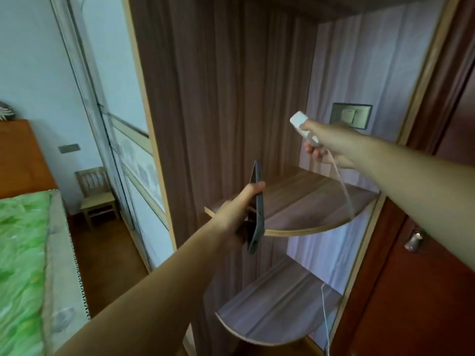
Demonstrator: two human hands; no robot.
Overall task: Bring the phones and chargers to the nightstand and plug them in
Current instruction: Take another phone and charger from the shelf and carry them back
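Note:
My left hand (237,213) grips a dark phone (255,209) on edge, just left of the upper rounded shelf (303,199). My right hand (326,143) holds a white charger plug (303,127) with its prongs end raised, a little left of the wall socket plate (350,115). The charger's thin white cable (341,187) trails down from my right hand past the upper shelf and hangs over the lower shelf (270,312). Both shelves are bare wood.
A bed with a green cover (23,265) lies at the left. A small wooden chair (96,196) stands by the glass door behind it. A reddish wooden door with a metal handle (413,241) is at the right.

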